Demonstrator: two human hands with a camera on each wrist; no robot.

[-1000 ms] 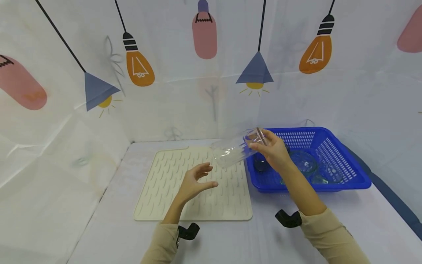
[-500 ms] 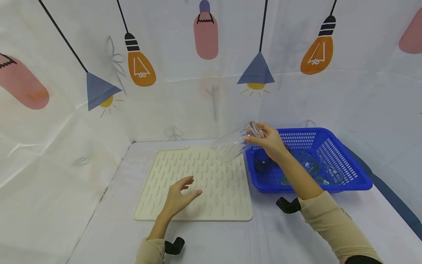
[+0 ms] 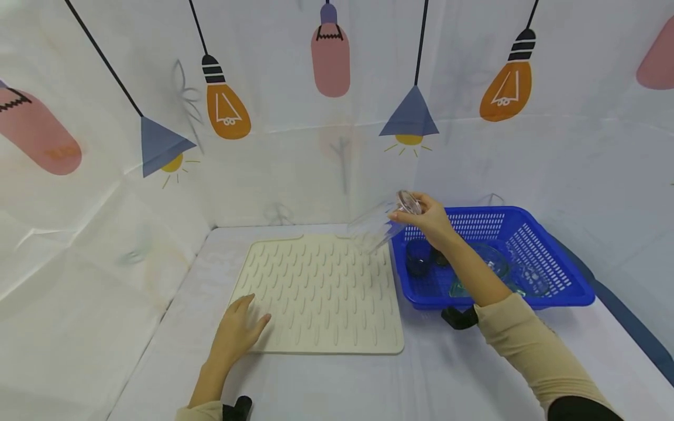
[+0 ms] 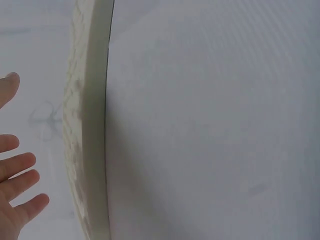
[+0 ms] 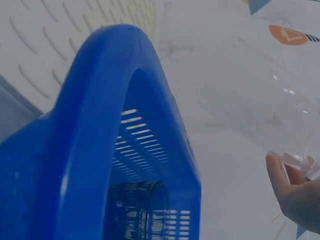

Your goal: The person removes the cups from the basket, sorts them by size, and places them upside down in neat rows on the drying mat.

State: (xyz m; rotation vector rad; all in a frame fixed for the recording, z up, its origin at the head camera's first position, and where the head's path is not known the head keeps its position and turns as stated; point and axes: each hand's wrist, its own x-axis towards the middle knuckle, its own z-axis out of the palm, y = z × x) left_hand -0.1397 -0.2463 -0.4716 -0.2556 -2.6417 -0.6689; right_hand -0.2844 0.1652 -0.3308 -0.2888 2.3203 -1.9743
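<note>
My right hand grips a tall clear glass by its thick base. The glass is tilted, its other end pointing down and left over the back right of a cream ridged drying mat. In the right wrist view, thumb and fingers pinch the base, and the transparent body stretches up and left. My left hand holds nothing, near the mat's front left corner; the left wrist view shows its fingers spread beside the mat edge.
A blue perforated basket stands right of the mat. Inside are a dark blue glass, a clear round dish and other glassware, partly behind my right forearm. A patterned white sheet hangs behind the table.
My left hand has drawn away from the glass, down and left to the mat's front left. The right hand has risen slightly, and the glass tilts more steeply.
</note>
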